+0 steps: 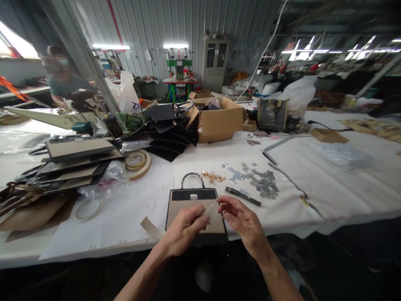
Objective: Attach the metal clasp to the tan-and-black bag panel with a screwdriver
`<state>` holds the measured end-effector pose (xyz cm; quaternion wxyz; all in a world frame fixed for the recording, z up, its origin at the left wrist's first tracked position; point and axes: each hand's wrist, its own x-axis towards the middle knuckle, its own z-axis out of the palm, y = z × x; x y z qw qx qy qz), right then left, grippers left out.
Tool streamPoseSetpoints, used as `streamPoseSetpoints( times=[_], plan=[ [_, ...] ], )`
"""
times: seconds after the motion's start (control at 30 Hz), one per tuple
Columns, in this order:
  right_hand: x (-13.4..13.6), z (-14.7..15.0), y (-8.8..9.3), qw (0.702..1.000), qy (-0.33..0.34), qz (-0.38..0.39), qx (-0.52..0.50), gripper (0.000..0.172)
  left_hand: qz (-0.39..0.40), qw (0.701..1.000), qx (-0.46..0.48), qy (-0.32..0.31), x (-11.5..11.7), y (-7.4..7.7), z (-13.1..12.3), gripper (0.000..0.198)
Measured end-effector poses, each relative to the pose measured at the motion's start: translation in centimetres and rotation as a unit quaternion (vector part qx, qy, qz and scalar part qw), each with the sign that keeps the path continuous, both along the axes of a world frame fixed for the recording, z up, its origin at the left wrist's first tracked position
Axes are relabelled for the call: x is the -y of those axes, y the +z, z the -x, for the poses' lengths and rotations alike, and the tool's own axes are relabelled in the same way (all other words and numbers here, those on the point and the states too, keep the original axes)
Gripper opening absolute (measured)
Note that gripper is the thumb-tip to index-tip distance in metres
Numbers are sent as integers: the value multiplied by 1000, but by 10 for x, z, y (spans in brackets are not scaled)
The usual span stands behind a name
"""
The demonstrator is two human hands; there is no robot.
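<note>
My left hand (188, 223) is closed, thumb against fingers, on a pale strip (152, 228). One broad end of the strip sticks out to the left, and a thin pale tip shows to the right of the fingers. My right hand (239, 217) is beside that tip, its fingers curved and apart, with nothing visible in it. Under both hands lies a beige and black handbag (175, 211) with a silver clasp (194, 196) and a black top handle (191, 174) pointing away from me. My hands hide part of its front.
Small gold fittings (213, 177) and scattered metal plates (265, 182) lie beyond the bag, near a black bar-shaped tool (242, 196). Tape rolls (138, 165) and stacked bag panels (78, 150) sit left. A cardboard box (221, 121) stands behind. A person (67, 79) is at far left.
</note>
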<state>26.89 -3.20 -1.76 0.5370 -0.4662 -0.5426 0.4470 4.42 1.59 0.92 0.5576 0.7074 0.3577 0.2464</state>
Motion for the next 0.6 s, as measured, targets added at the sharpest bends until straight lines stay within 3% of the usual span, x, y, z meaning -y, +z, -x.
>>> streamPoseSetpoints(
  times=[0.17, 0.3, 0.47, 0.53, 0.6],
  plan=[
    [-6, 7, 20, 992, 79, 5, 97, 55, -53, 997, -34, -49, -2, 13, 2, 33],
    [-13, 12, 21, 979, 61, -10, 193, 25, -92, 989, -104, -42, -4, 19, 5, 32],
    [-16, 10, 16, 971, 62, -30, 230, 16, -102, 985, -136, -15, -7, 15, 6, 36],
    [-16, 8, 17, 961, 56, -47, 267, 24, -117, 983, -142, -26, -7, 13, 6, 36],
    [-16, 7, 22, 944, 48, -69, 319, 42, -140, 976, -162, -42, -8, 12, 5, 36]
  ],
)
